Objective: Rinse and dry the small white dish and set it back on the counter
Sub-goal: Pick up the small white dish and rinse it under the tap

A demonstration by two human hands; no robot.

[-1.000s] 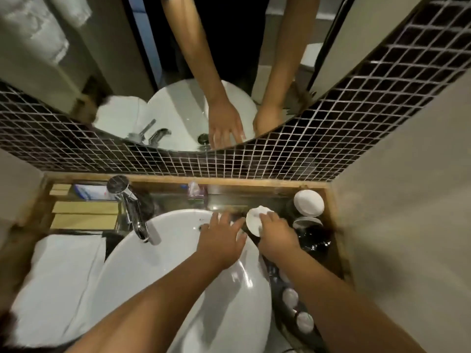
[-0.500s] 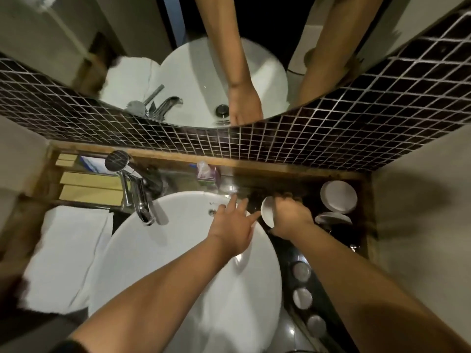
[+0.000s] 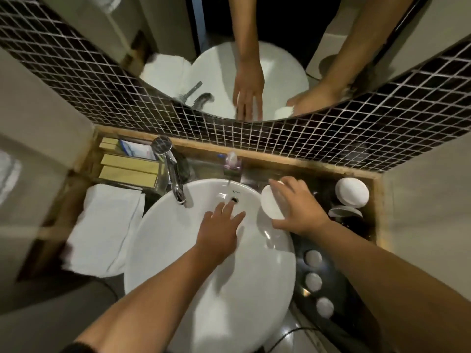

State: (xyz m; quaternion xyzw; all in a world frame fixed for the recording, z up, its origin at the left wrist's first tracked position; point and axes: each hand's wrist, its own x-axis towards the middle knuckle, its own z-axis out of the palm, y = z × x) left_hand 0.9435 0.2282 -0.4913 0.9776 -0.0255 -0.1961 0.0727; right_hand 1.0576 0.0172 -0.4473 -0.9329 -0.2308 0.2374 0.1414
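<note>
- The right hand (image 3: 297, 208) has the small white dish (image 3: 270, 203) clasped, fingers curled over its far rim and thumb hooked under the near edge, the dish tipped on its side with its pale face turned toward the basin; it sits at the sink's two o'clock rim, over the edge of the bowl.
- Starting at the far left, a folded white towel (image 3: 107, 225) lies at nine o'clock from the sink, with flat yellowish boxes (image 3: 127, 171) stacked behind it at ten o'clock.
- The chrome tap (image 3: 172, 174) stands at eleven o'clock, its spout reaching over the white sink (image 3: 178, 263).
- The left hand (image 3: 220, 231) hangs palm-down inside the bowl, holding nothing, fingers spread loosely and pointing to twelve o'clock, fingertips close by the overflow hole (image 3: 234, 199); the forearm runs down to seven o'clock and is cut off at the bottom edge.
- A small pinkish holder (image 3: 232, 165) at twelve o'clock is too blurred for me to read.
- The right forearm slants off to five o'clock and leaves the view at the lower right corner.
- Much of the dish is hidden behind the holding fingers, so its depth is hard to judge.
- On the dark counter (image 3: 356, 225), another white dish (image 3: 351, 192) rests at two o'clock, with a second rim just beside it half lost in shadow.
- Three small white caps (image 3: 314, 281) line up at four o'clock.
- The mirror (image 3: 254, 72) above repeats both hands, smeared by motion.
</note>
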